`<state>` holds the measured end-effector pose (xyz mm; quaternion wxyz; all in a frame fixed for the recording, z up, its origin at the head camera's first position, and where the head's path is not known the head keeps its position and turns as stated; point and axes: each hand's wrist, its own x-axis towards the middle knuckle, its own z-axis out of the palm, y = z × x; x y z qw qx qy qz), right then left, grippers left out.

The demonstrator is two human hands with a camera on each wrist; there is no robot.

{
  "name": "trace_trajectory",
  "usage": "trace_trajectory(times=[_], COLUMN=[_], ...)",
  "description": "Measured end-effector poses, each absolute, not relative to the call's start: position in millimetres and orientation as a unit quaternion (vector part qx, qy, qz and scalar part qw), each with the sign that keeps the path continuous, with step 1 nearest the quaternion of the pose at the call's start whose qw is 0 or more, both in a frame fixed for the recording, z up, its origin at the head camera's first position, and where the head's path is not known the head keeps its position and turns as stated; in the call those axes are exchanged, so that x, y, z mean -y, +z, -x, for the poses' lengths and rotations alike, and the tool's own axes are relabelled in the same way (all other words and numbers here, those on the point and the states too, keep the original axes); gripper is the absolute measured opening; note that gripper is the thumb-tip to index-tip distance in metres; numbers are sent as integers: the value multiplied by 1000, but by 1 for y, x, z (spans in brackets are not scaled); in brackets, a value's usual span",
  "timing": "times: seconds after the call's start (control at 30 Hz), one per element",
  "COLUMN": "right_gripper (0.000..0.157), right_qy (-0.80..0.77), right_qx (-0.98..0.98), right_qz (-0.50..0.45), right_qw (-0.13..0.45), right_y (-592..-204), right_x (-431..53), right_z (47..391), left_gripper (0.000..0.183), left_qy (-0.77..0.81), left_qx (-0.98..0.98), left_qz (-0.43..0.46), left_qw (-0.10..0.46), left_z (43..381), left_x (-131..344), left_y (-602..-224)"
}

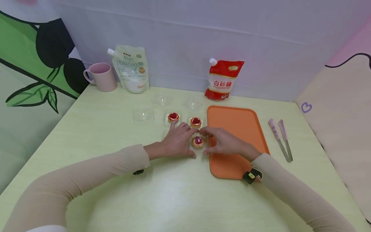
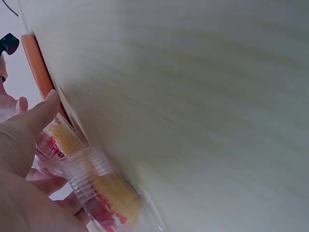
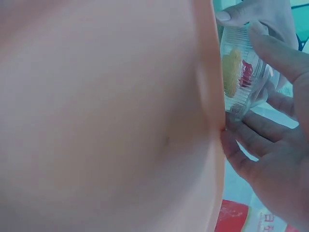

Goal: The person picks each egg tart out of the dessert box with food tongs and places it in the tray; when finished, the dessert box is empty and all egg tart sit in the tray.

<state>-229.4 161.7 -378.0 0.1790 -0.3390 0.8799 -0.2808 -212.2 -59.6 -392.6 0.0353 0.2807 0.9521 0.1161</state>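
A round tart with red topping (image 1: 198, 141) sits inside a clear plastic box (image 3: 235, 92), between the two hands. The left hand (image 1: 179, 140) holds this box from the left, its fingers along the far side and its thumb at the near side. From the right, the right hand (image 1: 221, 141) grips the same box, fingertips at the back corner and thumb near the front. Two more tarts, one at back left (image 1: 173, 117) and one at back right (image 1: 195, 122), lie in clear trays just behind. Another boxed tart (image 2: 116, 198) is under the left hand, mostly hidden in the head view.
Clear plastic lids (image 1: 144, 114) stand behind the tarts. An orange tray (image 1: 240, 120) lies directly right of them, under the right forearm. Two pink-handled knives (image 1: 274, 129) are farther right. A pink mug (image 1: 103, 79), a pale pouch (image 1: 131, 69) and a red pouch (image 1: 223, 80) line the back.
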Motion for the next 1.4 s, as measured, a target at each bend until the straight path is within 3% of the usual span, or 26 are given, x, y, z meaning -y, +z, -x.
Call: trace_trajectory(times=[0.7,1.17,1.4], right_gripper=[71,68,69], right_qy=[-354,-343,-338], right_qx=[-854,-856,-859], right_qz=[323,335,333], right_qw=[202,195,193], right_y=[-384,-376,-369], right_x=[-163,-170,-180], right_z=[232,236,239], left_gripper=[95,99,92], left_qy=[112,143,159], left_qx=[-950,-942,-941], left_qz=[-290,-299,-291], left_qw=[26,46,68], left_z=[208,208,210], left_x=[65,69,69], left_y=[-391,-387,-384])
